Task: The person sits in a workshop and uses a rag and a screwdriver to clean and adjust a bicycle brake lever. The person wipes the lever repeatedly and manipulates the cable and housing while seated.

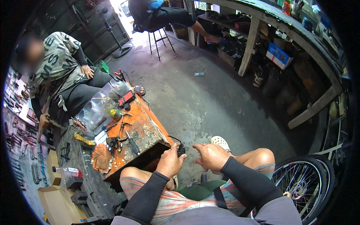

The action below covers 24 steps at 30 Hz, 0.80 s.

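Observation:
Above my knees, my left hand (pixel 169 161) is closed around a small black part (pixel 181 150) with a thin black cable leading off it toward the orange table. What kind of part it is cannot be made out. To its right, my right hand (pixel 212 156) is empty, its fingers apart and pointing toward the black part without touching it. On the worn orange table (pixel 150 129) nearest my left hand lies a screwdriver (pixel 133 145) with a dark handle. Beside it are a bunched orange rag (pixel 101 157) and a cluster of small dark and brassy parts (pixel 113 142).
Clear plastic containers (pixel 95 108) and a red device (pixel 126 98) crowd the table's far end. A person (pixel 60 63) sits at the left, another (pixel 161 17) on a stool. Bicycle wheels (pixel 302 185) stand at my right, and a wooden bench (pixel 255 41) runs behind them.

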Tool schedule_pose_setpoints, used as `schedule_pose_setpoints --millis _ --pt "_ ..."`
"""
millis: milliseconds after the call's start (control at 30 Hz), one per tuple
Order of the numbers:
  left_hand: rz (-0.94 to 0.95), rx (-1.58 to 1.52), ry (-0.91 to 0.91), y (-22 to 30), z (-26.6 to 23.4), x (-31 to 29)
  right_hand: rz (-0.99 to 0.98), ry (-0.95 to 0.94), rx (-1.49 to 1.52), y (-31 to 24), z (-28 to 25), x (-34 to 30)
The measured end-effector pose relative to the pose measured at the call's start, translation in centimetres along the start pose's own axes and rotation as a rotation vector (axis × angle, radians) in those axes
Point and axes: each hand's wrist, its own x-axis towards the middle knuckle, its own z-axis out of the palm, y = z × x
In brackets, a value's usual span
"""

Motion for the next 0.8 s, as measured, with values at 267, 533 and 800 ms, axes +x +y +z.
schedule_pose_setpoints --millis 267,533,800 --pt "0.053 0.109 -0.067 1.2 0.2 -0.4 -0.172 0.459 0.347 -1.7 -1.5 0.9" --pt "0.155 0.06 -0.194 2.2 0.3 -0.5 0.052 0.422 0.584 -0.1 -1.5 0.9" --pt "0.074 -0.712 -0.678 0.0 -0.9 0.3 0.442 0.284 1.199 2.1 -2.7 1.8"
